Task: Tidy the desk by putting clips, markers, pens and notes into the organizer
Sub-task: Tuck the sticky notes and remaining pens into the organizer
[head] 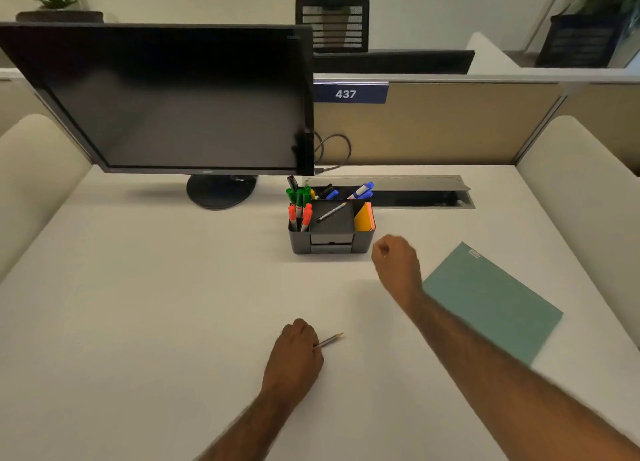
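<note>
My left hand (294, 355) grips a pencil (333, 339), I judge bound for the organizer (330, 243); my right hand (397, 261), just right of it, has curled fingers, contents unclear.

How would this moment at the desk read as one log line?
left hand: grips pen | right hand: curled beside organizer, holding unclear | organizer: markers and sticky notes in

The black organizer (330, 242) stood far centre: red markers (299, 216) and green markers (298, 194) left, notes (364, 217) right, a pencil (331, 212) lying diagonally on top. The left hand (292, 353) gripped a second pencil (330, 340) nearer.
</note>
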A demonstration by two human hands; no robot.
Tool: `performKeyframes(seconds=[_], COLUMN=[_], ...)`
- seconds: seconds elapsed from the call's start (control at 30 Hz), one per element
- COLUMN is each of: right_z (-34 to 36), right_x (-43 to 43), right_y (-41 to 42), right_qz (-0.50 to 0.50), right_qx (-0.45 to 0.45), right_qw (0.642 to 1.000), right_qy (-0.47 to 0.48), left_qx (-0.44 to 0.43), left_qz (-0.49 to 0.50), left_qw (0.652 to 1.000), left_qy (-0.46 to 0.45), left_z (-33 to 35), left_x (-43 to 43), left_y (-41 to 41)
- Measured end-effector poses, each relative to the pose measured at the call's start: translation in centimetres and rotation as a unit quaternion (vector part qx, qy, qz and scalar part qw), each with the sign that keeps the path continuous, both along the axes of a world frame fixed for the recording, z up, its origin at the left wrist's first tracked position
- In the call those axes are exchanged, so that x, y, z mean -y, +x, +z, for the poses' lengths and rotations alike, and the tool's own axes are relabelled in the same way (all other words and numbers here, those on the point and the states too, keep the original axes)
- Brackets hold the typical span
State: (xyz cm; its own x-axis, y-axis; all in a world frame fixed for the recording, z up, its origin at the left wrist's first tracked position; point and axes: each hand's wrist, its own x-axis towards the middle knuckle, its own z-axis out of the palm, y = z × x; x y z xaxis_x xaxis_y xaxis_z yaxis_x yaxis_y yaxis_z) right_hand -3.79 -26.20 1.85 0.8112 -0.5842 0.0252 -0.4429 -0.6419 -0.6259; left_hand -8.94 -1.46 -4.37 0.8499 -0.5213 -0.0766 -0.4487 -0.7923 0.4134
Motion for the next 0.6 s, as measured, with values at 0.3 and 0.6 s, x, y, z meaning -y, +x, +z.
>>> performKeyframes(seconds=[0.3, 0.6], right_z=[2.0, 4.8], right_x=[-2.8, -1.6], right_y=[2.2, 14.0], right_qz=[0.103, 0.272], right_qx=[0.021, -0.144], right_qw=[0.984, 0.876], right_qy=[-0.147, -0.370], left_qx=[0.005, 0.007], left_qz=[0.002, -0.017], left_qw=[1.000, 1.000], left_qy=[-0.008, 0.010], left_z=[0.2, 0.1], left_x=[-0.1, -0.6], left_y=[-0.6, -0.7])
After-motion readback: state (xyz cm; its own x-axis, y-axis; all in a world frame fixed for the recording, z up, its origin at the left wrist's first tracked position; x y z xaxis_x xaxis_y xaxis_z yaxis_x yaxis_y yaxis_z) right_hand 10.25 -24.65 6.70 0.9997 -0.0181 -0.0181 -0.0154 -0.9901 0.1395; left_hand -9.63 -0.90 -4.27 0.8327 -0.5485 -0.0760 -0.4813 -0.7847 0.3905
